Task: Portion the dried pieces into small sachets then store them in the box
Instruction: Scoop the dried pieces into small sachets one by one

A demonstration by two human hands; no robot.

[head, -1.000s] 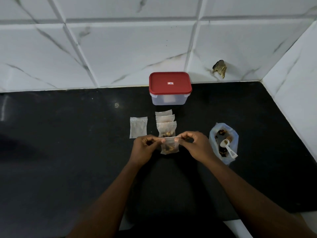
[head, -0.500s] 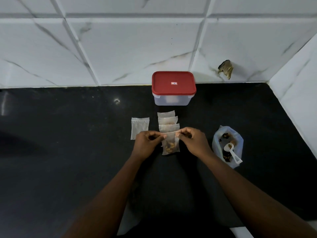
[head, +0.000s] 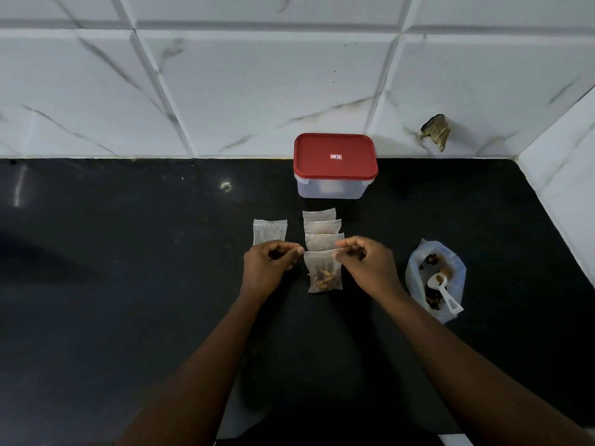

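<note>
Between left hand (head: 267, 268) and right hand (head: 367, 268), filled sachet (head: 323, 275); each grip pinching one top corner.

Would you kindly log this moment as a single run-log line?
step: closing sachet | left hand: pinches its top corner | right hand: pinches its top edge | box: lid on | scoop: in bag

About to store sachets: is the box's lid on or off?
On: the red lid sits flat across the whole top of the clear box.
</note>
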